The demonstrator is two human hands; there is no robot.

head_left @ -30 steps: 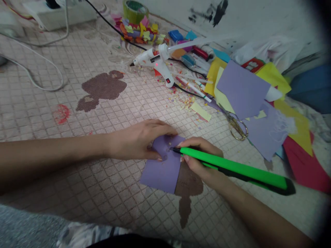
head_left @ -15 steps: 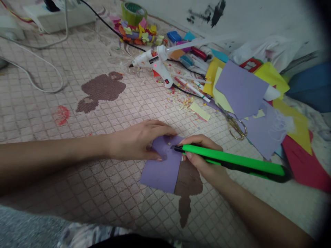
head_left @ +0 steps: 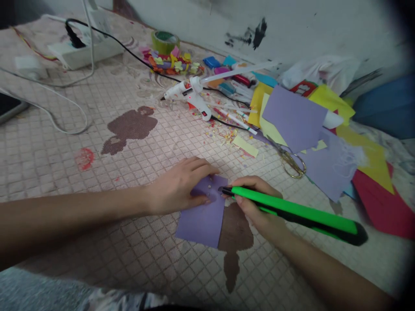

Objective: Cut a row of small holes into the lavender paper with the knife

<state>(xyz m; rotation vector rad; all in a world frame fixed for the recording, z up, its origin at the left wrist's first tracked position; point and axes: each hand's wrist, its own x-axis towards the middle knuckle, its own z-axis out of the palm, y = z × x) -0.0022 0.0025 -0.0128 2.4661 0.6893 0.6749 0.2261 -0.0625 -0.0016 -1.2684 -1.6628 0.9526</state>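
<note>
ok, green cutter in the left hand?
No, the right hand holds the green cutter; the left hand rests on the purple paper.

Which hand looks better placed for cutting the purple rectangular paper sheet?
Probably the right hand: it holds the long green-and-black utility knife, its tip over the purple rectangular paper sheet. The left hand rests on the sheet.

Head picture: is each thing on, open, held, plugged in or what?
Cutter: gripped by right hand
Card: flat under left hand
Glue gun: red light lit
Power strip: black plug in
Scissors: lying, unheld; open or shut unclear
Phone: screen dark
Tape: rolled
</note>
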